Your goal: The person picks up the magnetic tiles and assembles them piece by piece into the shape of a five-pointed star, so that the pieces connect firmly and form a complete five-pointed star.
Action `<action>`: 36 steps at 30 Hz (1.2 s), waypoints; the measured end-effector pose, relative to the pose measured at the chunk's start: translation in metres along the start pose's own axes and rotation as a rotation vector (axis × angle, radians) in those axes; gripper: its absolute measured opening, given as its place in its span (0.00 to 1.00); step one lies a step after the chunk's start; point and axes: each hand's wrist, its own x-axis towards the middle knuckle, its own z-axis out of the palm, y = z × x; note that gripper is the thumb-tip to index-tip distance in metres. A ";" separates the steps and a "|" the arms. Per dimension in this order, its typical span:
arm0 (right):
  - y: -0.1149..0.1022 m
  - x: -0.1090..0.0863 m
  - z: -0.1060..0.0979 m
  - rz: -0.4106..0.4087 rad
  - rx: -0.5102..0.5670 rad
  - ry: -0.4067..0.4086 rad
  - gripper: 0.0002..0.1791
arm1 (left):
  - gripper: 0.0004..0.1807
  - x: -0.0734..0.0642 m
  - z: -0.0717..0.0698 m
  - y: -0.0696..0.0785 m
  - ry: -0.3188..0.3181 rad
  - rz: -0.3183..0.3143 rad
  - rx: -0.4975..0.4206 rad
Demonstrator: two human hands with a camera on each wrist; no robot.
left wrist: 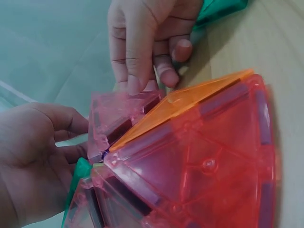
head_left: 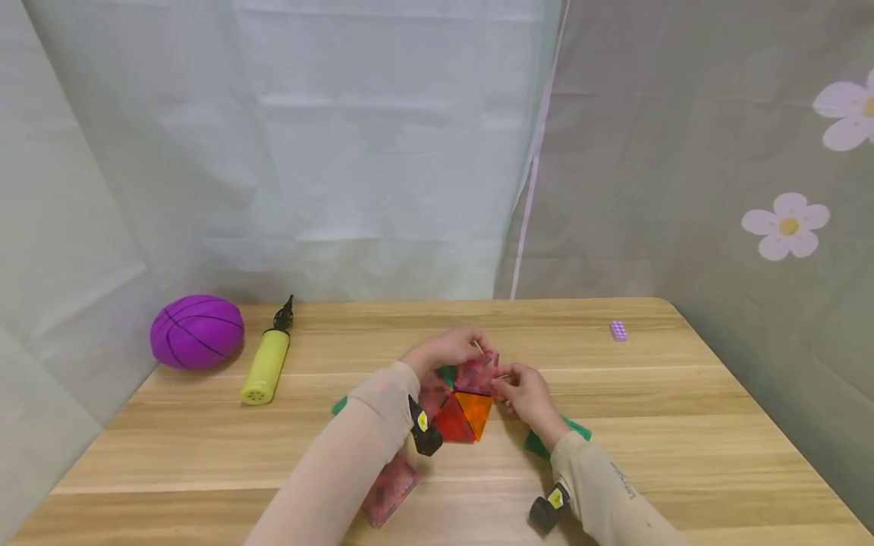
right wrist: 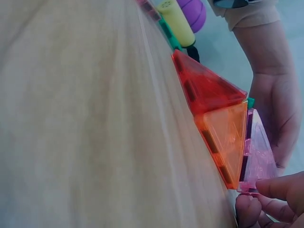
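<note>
A pink triangular magnetic tile leans at the back of a small cluster of tiles. My right hand pinches its near right corner between thumb and fingers, as the right wrist view also shows. At its far side, my left hand holds it with bent fingers, partly hidden behind the tile in the left wrist view. An orange tile and a red tile adjoin it edge to edge, slanting up from the table. Another pink tile and a green one belong to the cluster's left side.
A loose pink tile lies by my left forearm, and green tiles lie under my right wrist. On the wooden table stand a purple ball, a yellow hand pump and a small purple block.
</note>
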 end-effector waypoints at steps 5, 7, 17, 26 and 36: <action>-0.002 0.003 -0.001 -0.005 -0.009 -0.012 0.12 | 0.13 -0.002 0.000 0.001 0.019 0.006 0.039; -0.003 0.004 -0.003 -0.006 -0.010 -0.008 0.14 | 0.15 -0.003 -0.002 0.003 0.021 0.016 0.032; -0.018 0.005 -0.032 -0.106 -0.150 0.041 0.18 | 0.14 -0.014 -0.013 0.023 0.158 0.202 0.054; -0.040 -0.005 -0.063 -0.182 -0.202 -0.037 0.19 | 0.17 -0.046 0.001 0.051 0.344 0.259 0.062; -0.052 -0.021 -0.091 -0.269 -0.343 -0.101 0.18 | 0.19 -0.078 0.038 0.064 0.404 0.346 0.021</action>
